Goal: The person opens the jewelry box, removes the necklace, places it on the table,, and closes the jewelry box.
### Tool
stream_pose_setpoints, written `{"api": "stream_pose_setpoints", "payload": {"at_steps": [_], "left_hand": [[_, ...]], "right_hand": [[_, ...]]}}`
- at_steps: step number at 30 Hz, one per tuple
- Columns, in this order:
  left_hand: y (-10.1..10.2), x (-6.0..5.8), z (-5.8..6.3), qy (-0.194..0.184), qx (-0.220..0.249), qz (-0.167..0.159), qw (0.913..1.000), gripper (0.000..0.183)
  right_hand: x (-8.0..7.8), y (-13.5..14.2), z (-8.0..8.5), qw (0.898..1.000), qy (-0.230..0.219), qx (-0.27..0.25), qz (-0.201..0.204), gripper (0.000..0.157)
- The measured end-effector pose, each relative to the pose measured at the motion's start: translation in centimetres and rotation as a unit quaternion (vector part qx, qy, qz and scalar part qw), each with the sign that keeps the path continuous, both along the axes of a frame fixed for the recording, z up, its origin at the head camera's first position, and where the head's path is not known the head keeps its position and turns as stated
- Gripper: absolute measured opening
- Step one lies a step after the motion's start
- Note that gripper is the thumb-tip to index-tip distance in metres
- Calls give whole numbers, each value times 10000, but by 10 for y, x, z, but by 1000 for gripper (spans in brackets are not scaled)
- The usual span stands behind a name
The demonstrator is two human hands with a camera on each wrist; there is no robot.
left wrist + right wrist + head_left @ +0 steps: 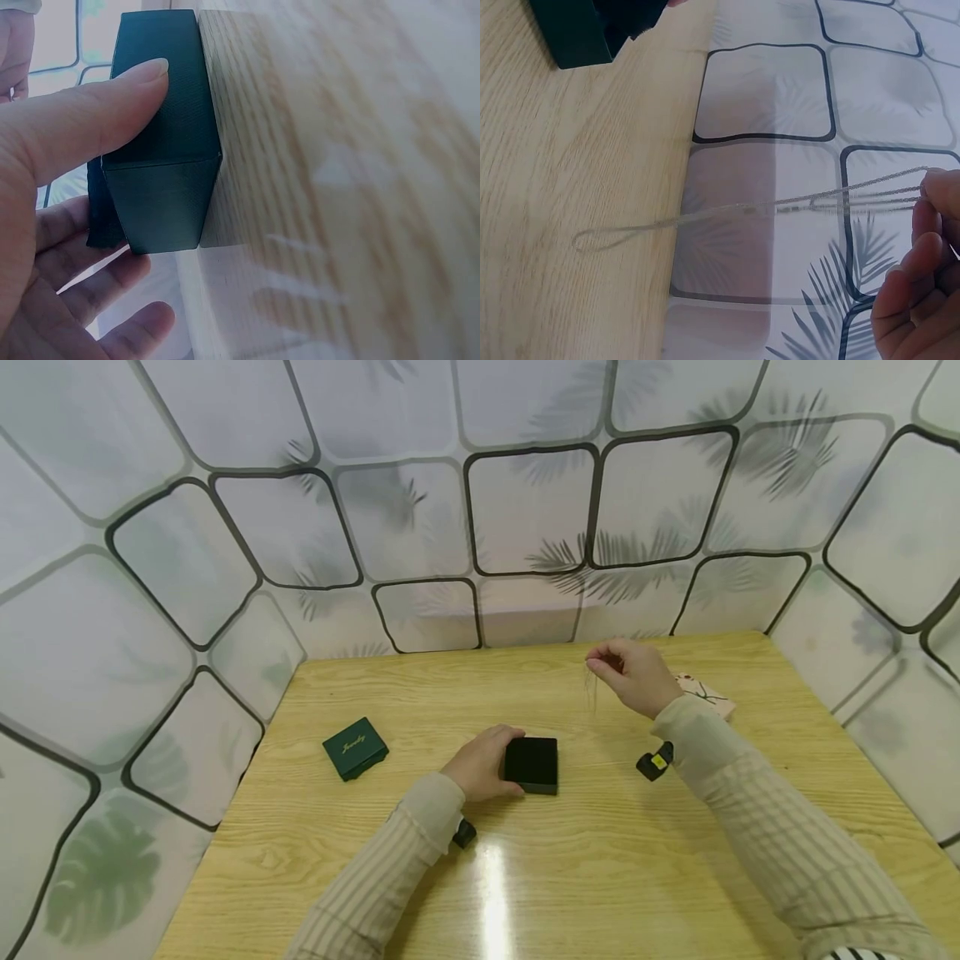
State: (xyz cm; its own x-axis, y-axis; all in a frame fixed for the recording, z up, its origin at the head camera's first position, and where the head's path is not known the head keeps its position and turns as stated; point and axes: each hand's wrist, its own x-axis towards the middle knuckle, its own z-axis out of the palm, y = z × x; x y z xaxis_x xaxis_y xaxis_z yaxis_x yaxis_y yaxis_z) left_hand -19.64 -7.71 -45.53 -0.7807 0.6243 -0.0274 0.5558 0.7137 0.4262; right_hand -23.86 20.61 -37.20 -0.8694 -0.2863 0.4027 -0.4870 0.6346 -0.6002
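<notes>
My left hand (483, 766) holds a small dark green jewelry box (176, 97) on the table. Its thumb (124, 101) lies along the near side, and its other fingers (112, 281) curl round toward the far side. From above, the open top of the box shows a black insert (532, 762). Higher up and to the right, my right hand (633, 675) pinches a thin silvery chain necklace (739, 208) between thumb and fingertips. The chain hangs down in several fine strands ending in a loop, apart from the box.
A green lid (356, 747) with gold lettering lies at the left of the wooden table (585, 877). Behind my right wrist, partly hidden, is a pale box (712, 697) with a printed pattern. A patterned curtain (532, 510) surrounds the table's back and sides.
</notes>
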Motion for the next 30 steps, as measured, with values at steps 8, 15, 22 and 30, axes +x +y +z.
{"api": "stream_pose_setpoints", "payload": {"at_steps": [8,15,22,30], "left_hand": [[-2,2,1,9,-1,-1,10000,89],[-3,2,1,51,-1,15,10000,88],[-4,4,2,55,-10,40,10000,88],[-6,6,3,52,28,12,10000,87]], "right_hand": [[-6,-1,3,9997,-187,143,-86,16],[-12,-4,6,9994,-110,312,38,20],[-17,-7,11,9989,-4,436,176,19],[-22,-14,22,9988,-26,451,197,18]]}}
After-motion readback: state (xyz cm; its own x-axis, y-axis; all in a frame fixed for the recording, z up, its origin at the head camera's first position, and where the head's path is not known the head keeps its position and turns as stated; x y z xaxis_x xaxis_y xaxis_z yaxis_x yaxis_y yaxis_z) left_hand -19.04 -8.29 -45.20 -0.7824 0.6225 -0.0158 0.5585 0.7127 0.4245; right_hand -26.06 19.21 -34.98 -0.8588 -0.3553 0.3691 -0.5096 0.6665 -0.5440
